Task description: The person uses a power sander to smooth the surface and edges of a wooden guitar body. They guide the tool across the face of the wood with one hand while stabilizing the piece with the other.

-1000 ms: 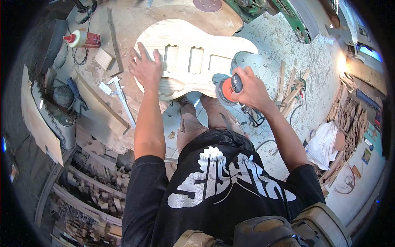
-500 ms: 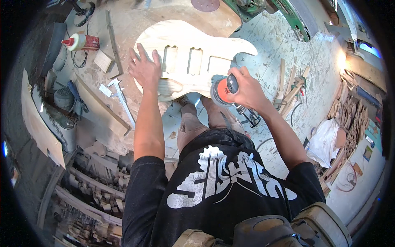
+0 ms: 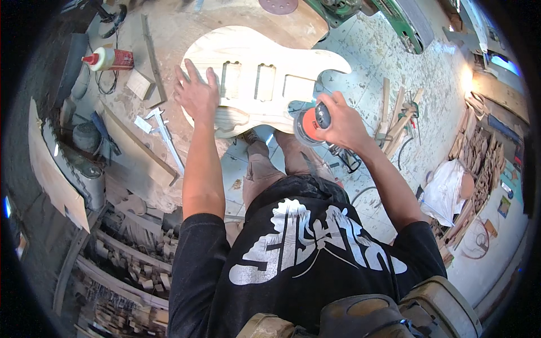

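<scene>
A pale wooden guitar body (image 3: 251, 48) with several routed pockets lies across the bench and juts past its edge above the floor. My left hand (image 3: 196, 91) rests flat on its left end, fingers spread. In my right hand (image 3: 341, 121) is an orange and black orbital sander (image 3: 309, 125), gripped round its top. The sander sits at the near right edge of the guitar body, by the lower horn; whether its pad touches the wood is hard to tell.
On the bench lie a glue bottle (image 3: 108, 59) with a red cap, a caliper (image 3: 164, 135), a wood block (image 3: 139, 84) and a sanding disc (image 3: 280, 5). Green machinery (image 3: 397, 19) stands beyond. Wood strips with clamps (image 3: 401, 121) lie at right, near a white bag (image 3: 444, 194).
The sander in my right hand has shifted slightly to the right along the body's near edge. My left hand stays flat on the wood.
</scene>
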A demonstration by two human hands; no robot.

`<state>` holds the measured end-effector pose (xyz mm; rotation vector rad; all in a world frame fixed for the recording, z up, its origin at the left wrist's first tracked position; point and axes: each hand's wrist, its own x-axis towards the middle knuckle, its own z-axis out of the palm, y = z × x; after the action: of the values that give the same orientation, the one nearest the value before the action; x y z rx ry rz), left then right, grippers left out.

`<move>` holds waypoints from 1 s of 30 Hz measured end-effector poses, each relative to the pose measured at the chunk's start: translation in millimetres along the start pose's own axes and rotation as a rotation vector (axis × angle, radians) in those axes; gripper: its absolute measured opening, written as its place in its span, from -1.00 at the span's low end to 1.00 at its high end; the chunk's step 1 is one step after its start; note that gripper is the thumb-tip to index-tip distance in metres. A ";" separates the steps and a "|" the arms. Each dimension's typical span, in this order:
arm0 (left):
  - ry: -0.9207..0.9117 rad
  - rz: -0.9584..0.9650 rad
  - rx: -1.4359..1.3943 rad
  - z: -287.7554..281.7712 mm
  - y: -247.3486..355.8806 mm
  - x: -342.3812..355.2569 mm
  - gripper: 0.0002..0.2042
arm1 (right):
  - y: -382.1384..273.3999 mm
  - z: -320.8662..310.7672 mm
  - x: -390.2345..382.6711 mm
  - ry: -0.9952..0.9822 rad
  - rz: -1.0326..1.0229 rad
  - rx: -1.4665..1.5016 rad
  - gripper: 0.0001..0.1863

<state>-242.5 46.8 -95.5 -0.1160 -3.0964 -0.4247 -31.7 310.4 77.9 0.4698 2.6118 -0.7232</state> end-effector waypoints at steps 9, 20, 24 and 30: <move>0.020 0.017 0.008 1.5 1.1 0.4 -0.27 | 50.2 -11.8 -16.8 0.119 0.108 -0.004 -0.39; 0.017 0.005 -0.008 2.5 0.7 1.1 -0.27 | 21.6 -4.3 -9.4 0.086 0.001 0.038 -0.39; 0.053 0.025 -0.002 4.6 -2.7 0.3 -0.26 | 10.8 -0.7 -3.7 0.094 -0.038 -0.016 -0.39; 0.031 0.004 -0.006 1.3 1.7 0.7 -0.27 | 13.1 -0.4 -7.3 0.045 0.004 0.020 -0.33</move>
<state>-243.1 48.9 -96.3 -0.1144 -3.0637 -0.4315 -20.1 319.7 76.0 0.5027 2.6472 -0.7469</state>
